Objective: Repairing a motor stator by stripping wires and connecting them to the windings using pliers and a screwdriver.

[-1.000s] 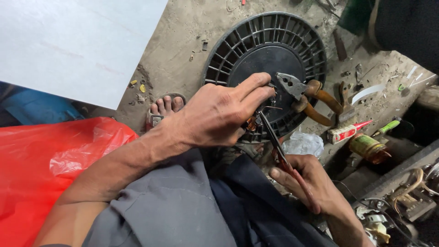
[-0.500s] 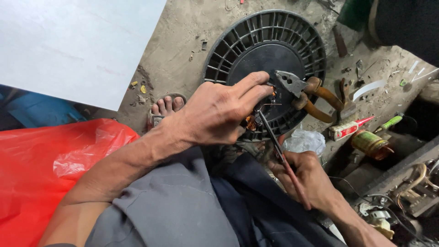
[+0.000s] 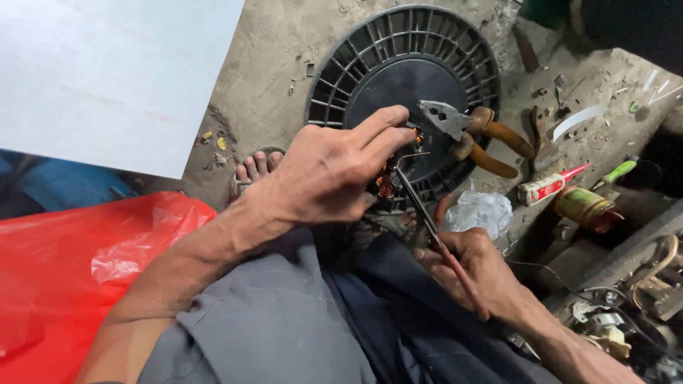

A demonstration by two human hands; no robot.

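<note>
Copper coil [image 3: 388, 186] pinned by left hand [image 3: 324, 174] fingers so right hand [image 3: 477, 274], gripping thin pliers [image 3: 434, 231], can tug wire; fan [image 3: 405, 78] on floor.

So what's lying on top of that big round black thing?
Orange-handled pliers lie on the round black fan cover. The left hand rests over its lower part, fingers near some copper wire. What sits under that hand is hidden.

Soft, even daylight from above, sharp at centre, dim shadowed right edge, slight wide-angle stretch at corners.
</note>
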